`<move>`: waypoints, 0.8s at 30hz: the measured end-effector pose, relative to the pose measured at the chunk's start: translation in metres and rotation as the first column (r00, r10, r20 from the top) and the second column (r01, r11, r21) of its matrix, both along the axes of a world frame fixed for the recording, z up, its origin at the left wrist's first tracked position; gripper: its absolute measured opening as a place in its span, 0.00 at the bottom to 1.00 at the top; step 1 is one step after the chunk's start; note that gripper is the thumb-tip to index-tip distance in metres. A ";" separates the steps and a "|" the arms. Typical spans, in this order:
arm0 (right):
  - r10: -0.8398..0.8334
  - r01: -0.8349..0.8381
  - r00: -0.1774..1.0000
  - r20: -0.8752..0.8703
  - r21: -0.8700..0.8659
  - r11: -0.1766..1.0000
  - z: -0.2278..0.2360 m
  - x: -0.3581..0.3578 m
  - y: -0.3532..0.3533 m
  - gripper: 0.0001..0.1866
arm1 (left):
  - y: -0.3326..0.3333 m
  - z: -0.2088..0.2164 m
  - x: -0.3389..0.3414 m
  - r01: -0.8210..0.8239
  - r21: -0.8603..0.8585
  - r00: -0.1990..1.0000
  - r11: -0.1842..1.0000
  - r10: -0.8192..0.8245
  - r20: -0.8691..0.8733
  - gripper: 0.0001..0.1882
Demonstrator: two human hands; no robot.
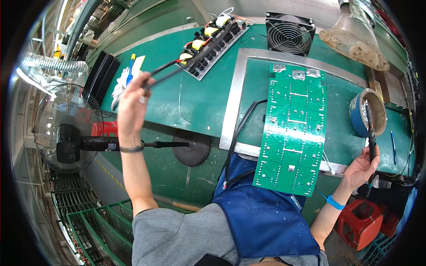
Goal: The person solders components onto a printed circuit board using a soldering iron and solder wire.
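Note:
My left hand (133, 108) is raised at the left over the table's front edge, its fingers closed on black cables (164, 73). These run toward a long black circuit assembly (208, 48) with yellow-wrapped coils at the back. At the right, my right hand (361, 170) grips the dark handle of a soldering iron (372, 148). The iron's front end lies inside a blue round holder (357, 116). Between my hands a long green circuit board (290, 119) lies solder side up on a metal frame (230, 106), its near end overhanging my apron.
A black fan (290, 35) stands behind the board, beside a hanging fume hood (355, 42). A blue pen (393, 147) lies far right. White gloves (119, 88) lie at the left. A pedestal fan (66, 133) and red stool (360, 224) stand beside the bench.

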State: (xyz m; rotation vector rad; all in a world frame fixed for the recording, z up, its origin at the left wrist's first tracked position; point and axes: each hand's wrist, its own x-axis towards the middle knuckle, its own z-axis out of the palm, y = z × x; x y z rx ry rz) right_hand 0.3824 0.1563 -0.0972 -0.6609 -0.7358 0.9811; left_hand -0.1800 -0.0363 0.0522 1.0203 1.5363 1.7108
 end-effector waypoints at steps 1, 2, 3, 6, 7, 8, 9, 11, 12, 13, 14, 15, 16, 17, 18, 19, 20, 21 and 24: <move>0.022 -0.023 1.000 0.006 0.010 1.000 -0.004 0.005 0.000 0.25 | -0.007 0.000 0.011 0.003 -0.126 0.953 0.992 -0.041 -0.300 0.22; 0.025 -0.025 1.000 0.005 0.012 1.000 -0.005 0.007 0.001 0.25 | -0.009 0.004 0.026 -0.027 -0.243 0.817 0.970 -0.119 -0.564 0.21; 0.024 -0.024 1.000 -0.009 0.003 1.000 -0.005 0.007 0.001 0.25 | -0.011 0.008 0.050 -0.274 -0.137 0.428 0.952 -0.007 -0.904 0.20; 0.027 -0.027 0.999 -0.018 -0.023 0.999 -0.003 0.012 -0.002 0.25 | -0.014 0.009 0.078 -0.196 -0.082 -0.012 0.977 -0.086 -0.996 0.19; -0.028 0.028 1.000 0.007 -0.043 0.999 0.004 0.012 -0.002 0.25 | -0.017 -0.002 0.082 -0.134 -0.246 0.087 0.960 -0.236 -0.968 0.18; -0.081 0.083 0.996 0.034 -0.061 0.995 0.010 0.013 -0.005 0.25 | -0.020 -0.019 0.084 -0.058 -0.398 0.177 0.915 -0.383 -0.907 0.16; -0.052 0.054 0.998 0.043 -0.058 0.997 0.012 0.021 -0.008 0.25 | -0.018 -0.034 0.084 -0.065 -0.379 0.218 0.923 -0.357 -0.908 0.12; -0.120 0.128 0.981 0.150 -0.041 0.991 0.021 0.029 -0.012 0.25 | -0.017 -0.048 0.072 -0.086 -0.364 0.157 0.927 -0.349 -0.924 0.11; -0.135 0.142 0.972 0.192 -0.021 0.990 0.025 0.034 -0.014 0.25 | -0.014 -0.050 0.069 -0.104 -0.349 0.091 0.931 -0.340 -0.936 0.10; -0.148 0.157 0.958 0.245 -0.016 0.988 0.030 0.036 -0.016 0.23 | -0.015 -0.048 0.067 -0.107 -0.355 0.103 0.929 -0.345 -0.933 0.08; -0.145 0.153 0.958 0.247 -0.014 0.988 0.032 0.038 -0.018 0.23 | -0.014 -0.048 0.065 -0.109 -0.354 0.106 0.929 -0.343 -0.933 0.08; -0.174 0.190 0.938 0.301 -0.024 0.981 0.034 0.040 -0.019 0.23 | -0.014 -0.047 0.062 -0.095 -0.340 0.071 0.935 -0.335 -0.940 0.07; -0.200 0.226 0.914 0.354 -0.032 0.974 0.035 0.041 -0.020 0.22 | -0.015 -0.047 0.060 -0.082 -0.327 0.037 0.942 -0.325 -0.945 0.06; -0.229 0.249 0.885 0.405 0.003 0.968 0.033 0.047 -0.021 0.20 | -0.016 -0.042 0.056 -0.079 -0.326 0.038 0.942 -0.324 -0.945 0.06; -0.231 0.251 0.885 0.404 0.003 0.968 0.033 0.043 -0.022 0.20 | -0.019 -0.033 0.050 -0.066 -0.418 0.099 0.906 -0.411 -0.906 0.05; -0.307 0.341 0.790 0.531 0.035 0.939 0.035 0.037 -0.024 0.20 | -0.022 -0.023 0.046 -0.047 -0.506 0.158 0.861 -0.494 -0.855 0.04; -0.372 0.424 0.668 0.644 0.081 0.902 0.037 0.030 -0.027 0.19 | -0.024 -0.010 0.044 -0.024 -0.484 0.258 0.875 -0.462 -0.849 0.03; -0.356 0.451 0.500 0.789 0.113 0.885 0.043 0.023 -0.031 0.17 | -0.026 0.006 0.046 -0.012 -0.527 0.387 0.850 -0.482 -0.786 0.04; -0.341 0.458 0.371 0.864 0.150 0.876 0.051 0.011 -0.035 0.16 | -0.025 0.045 0.055 0.175 -0.485 0.557 0.857 -0.492 -0.669 0.07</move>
